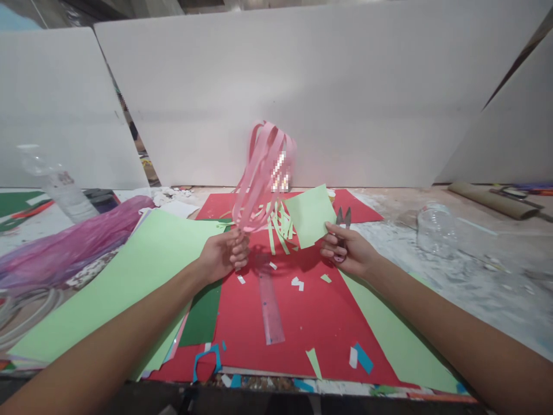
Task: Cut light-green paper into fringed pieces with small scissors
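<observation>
My left hand (225,253) is closed on the lower end of a bundle of pink paper strips (254,190), which loop upward above the fist. Between the thumb and fingers of my right hand (345,249) is a small light green paper piece (309,216). The same hand also holds scissors (343,219), blades pointing up and handles mostly hidden in the palm. Thin light green paper strips (283,227) show behind the pink loops and the green piece. Below both hands lies a red paper sheet (311,323) with a clear ruler (271,311) on it.
Light green sheets (129,276) lie at left, beside a pink plastic bag (82,236) and a leaning water bottle (64,184). To the right are a clear plastic container (436,227) and a brown cardboard roll (492,200). White panels (302,86) stand behind. Paper scraps (364,358) are scattered around.
</observation>
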### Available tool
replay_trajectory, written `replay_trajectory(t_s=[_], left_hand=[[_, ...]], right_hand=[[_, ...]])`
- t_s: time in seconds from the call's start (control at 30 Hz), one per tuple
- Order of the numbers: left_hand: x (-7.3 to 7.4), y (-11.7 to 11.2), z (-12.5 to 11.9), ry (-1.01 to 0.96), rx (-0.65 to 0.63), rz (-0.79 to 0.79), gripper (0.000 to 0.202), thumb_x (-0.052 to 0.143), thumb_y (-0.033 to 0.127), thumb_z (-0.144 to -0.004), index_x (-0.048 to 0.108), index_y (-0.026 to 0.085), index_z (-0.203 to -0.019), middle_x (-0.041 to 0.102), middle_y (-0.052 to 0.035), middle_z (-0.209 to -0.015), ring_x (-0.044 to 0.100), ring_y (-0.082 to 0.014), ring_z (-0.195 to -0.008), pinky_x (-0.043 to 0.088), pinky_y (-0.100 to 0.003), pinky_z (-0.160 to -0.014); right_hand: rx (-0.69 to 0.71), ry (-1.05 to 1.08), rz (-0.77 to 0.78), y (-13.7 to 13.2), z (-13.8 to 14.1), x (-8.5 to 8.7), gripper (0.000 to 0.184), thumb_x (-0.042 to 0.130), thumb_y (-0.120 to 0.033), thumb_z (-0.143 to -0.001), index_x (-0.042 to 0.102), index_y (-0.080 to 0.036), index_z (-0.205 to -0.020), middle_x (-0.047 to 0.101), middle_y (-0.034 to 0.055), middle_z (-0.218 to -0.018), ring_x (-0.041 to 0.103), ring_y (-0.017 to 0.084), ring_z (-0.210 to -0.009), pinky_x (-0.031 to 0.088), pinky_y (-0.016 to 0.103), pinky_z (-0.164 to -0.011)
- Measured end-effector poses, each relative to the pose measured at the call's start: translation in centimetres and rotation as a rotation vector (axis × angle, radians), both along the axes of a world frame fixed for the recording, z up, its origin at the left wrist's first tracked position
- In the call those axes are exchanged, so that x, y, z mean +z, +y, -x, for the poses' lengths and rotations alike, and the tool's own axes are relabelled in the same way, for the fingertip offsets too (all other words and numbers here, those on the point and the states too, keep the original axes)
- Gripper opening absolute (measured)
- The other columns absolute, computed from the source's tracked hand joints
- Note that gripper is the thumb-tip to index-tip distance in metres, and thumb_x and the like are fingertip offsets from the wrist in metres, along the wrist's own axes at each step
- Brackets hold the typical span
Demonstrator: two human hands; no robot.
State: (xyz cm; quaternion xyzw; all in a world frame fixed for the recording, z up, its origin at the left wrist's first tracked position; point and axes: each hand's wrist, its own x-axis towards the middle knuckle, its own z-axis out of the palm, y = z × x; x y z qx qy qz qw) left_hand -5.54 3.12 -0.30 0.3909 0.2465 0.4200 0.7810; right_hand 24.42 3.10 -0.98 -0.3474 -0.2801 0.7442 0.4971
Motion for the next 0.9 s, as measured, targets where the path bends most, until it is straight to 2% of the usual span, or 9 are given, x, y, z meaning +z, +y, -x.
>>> replay_trajectory(t_s=[0.13, 0.5, 0.7, 0.8, 0.9], left_hand=[[0.1, 0.1, -0.1, -0.014, 0.071, 0.009, 0.006, 0.053, 0.019, -0.088, 0.056, 0.02, -0.083, 0.042, 0.0043, -0.056, 0.036, -0.0089, -0.04, 0.035, -0.022, -0.043], [-0.1, 0.0, 0.0, -0.04, 0.039, 0.003, 0.013, 0.055, 0.014, -0.087, 0.05, 0.018, -0.075, 0.047, 0.0036, -0.064, 0.044, -0.009, -0.047, 0.04, -0.024, -0.048], [0.1, 0.1, -0.2, -0.004, 0.056, -0.004, 0.015, 0.06, 0.017, -0.083, 0.048, 0.019, -0.074, 0.052, 0.0044, -0.061, 0.049, -0.0093, -0.045, 0.041, -0.024, -0.048], [0.0, 0.5, -0.3, 0.148, 0.104, -0.086, 0.01, 0.061, 0.026, -0.084, 0.053, 0.021, -0.086, 0.057, 0.0039, -0.064, 0.054, -0.0115, -0.044, 0.042, -0.024, -0.047], [-0.5, 1.0, -0.1, 0.476, 0.278, -0.242, 0.023, 0.061, 0.036, -0.086, 0.057, 0.02, -0.102, 0.065, -0.0015, -0.068, 0.062, -0.0164, -0.052, 0.039, -0.023, -0.045]], right_hand=[[0.022, -0.066, 0.031, 0.0, 0.0, 0.1, 0.041, 0.079, -0.037, -0.07, 0.045, -0.02, -0.054, 0.031, -0.0077, -0.037, 0.027, 0.006, -0.037, 0.029, 0.019, -0.034], [0.007, -0.083, -0.005, -0.2, 0.2, 0.4, 0.042, 0.08, -0.035, -0.068, 0.043, -0.02, -0.055, 0.037, -0.0085, -0.041, 0.024, 0.004, -0.036, 0.031, 0.02, -0.036], [0.047, -0.147, -0.03, -0.1, 0.0, 0.3, 0.045, 0.077, -0.041, -0.07, 0.041, -0.021, -0.053, 0.03, -0.0079, -0.037, 0.031, 0.007, -0.037, 0.028, 0.022, -0.036], [0.054, -0.172, -0.045, 0.0, 0.1, 0.2, 0.044, 0.076, -0.042, -0.072, 0.042, -0.021, -0.054, 0.029, -0.0082, -0.038, 0.028, 0.006, -0.036, 0.029, 0.022, -0.037], [0.02, -0.22, -0.117, 0.0, 0.4, -0.1, 0.043, 0.075, -0.038, -0.075, 0.043, -0.02, -0.054, 0.033, -0.0089, -0.04, 0.02, 0.004, -0.035, 0.035, 0.022, -0.042]])
